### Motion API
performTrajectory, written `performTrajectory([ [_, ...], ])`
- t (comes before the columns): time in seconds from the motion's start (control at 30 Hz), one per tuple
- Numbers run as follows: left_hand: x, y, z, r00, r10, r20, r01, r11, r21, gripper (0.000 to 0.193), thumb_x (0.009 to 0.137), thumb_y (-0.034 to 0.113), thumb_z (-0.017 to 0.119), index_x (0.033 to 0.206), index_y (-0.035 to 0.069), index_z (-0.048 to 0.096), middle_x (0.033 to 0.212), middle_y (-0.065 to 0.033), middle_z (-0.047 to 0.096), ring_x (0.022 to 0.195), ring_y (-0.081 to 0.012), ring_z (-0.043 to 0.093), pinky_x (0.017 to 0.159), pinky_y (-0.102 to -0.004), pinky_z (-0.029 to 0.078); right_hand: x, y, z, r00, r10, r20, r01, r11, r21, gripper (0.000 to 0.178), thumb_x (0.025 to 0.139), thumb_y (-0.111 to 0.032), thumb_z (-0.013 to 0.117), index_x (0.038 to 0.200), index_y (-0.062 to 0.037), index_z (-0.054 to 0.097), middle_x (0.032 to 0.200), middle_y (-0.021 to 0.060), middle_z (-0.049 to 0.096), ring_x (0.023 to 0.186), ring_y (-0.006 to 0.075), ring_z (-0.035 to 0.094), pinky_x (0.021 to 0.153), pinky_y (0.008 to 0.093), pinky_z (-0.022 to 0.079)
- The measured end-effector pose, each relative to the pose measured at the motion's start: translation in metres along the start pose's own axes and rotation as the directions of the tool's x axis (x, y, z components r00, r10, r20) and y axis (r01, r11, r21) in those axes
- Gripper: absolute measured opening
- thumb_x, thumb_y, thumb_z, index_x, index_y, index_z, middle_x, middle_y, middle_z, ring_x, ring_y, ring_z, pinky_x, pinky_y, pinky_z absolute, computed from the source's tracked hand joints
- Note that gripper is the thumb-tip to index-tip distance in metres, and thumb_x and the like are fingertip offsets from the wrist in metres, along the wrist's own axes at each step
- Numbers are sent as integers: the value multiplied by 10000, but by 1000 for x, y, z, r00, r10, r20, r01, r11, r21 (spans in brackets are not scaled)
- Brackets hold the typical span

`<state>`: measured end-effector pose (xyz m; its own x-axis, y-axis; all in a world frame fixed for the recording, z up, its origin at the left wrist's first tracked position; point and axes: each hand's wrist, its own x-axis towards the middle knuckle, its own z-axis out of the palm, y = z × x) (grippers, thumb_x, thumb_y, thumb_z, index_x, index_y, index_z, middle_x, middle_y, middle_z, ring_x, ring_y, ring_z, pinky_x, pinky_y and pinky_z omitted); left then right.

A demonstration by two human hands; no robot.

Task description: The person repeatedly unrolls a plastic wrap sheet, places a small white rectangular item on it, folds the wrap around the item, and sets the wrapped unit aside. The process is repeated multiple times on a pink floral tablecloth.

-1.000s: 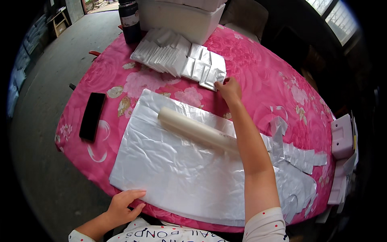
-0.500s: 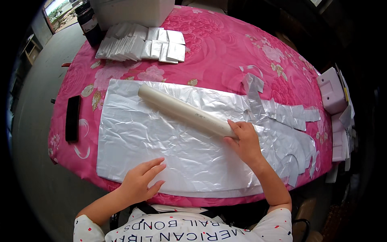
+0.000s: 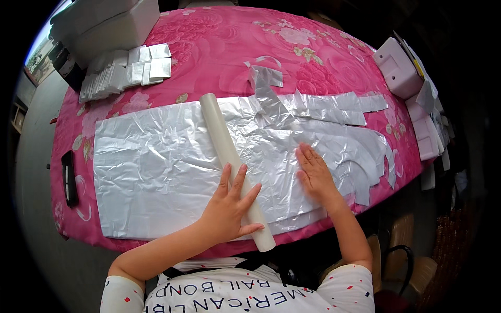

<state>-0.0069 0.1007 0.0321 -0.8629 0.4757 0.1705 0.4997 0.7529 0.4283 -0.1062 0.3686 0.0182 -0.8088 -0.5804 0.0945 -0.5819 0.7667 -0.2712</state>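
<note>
A wide silvery plastic sheet [image 3: 151, 167] lies crinkled across the near part of the table, its right end cut into strips. On it rests a pale, smooth roller tube [image 3: 222, 135], slanting from the far side down past the near edge of the sheet. My left hand [image 3: 229, 206] lies over the lower part of the tube, fingers spread, and does not wrap round it. To the right of the tube, my right hand [image 3: 315, 172] is stretched out flat over the sheet, with its fingers close together and nothing held.
Several folded silvery packets [image 3: 130, 70] sit at the far left beside a white foam box [image 3: 115, 31] and a dark jar [image 3: 65, 65]. A black phone [image 3: 69, 178] lies on the pink flowered tablecloth [image 3: 203, 39]. Pale pink boxes [image 3: 399, 68] stand at the right edge.
The tube has swung round to a steeper slant, its near end now past the sheet's edge. My right hand has let go of it; my left hand has moved right onto it.
</note>
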Motion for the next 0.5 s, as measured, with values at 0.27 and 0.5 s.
performTrajectory([
  [0.27,14,42,21,993,105,45,-107,993,39,777,723,665,547,1194,47,538,1405,-242,276,1309,-514,136,915,-652,311,-64,168,-32,804,478,-354,-533,843,-72,367,901,-161,451,1211,23,523,1281,180,496,1208,301,456,1006,334,359],
  [0.5,18,50,20,991,94,91,-100,993,61,718,740,598,565,1188,38,538,1391,-241,301,1309,-497,153,901,-664,303,-66,149,-46,757,397,-518,-557,808,-195,113,777,-105,627,850,-19,638,881,89,663,796,284,628,699,353,484],
])
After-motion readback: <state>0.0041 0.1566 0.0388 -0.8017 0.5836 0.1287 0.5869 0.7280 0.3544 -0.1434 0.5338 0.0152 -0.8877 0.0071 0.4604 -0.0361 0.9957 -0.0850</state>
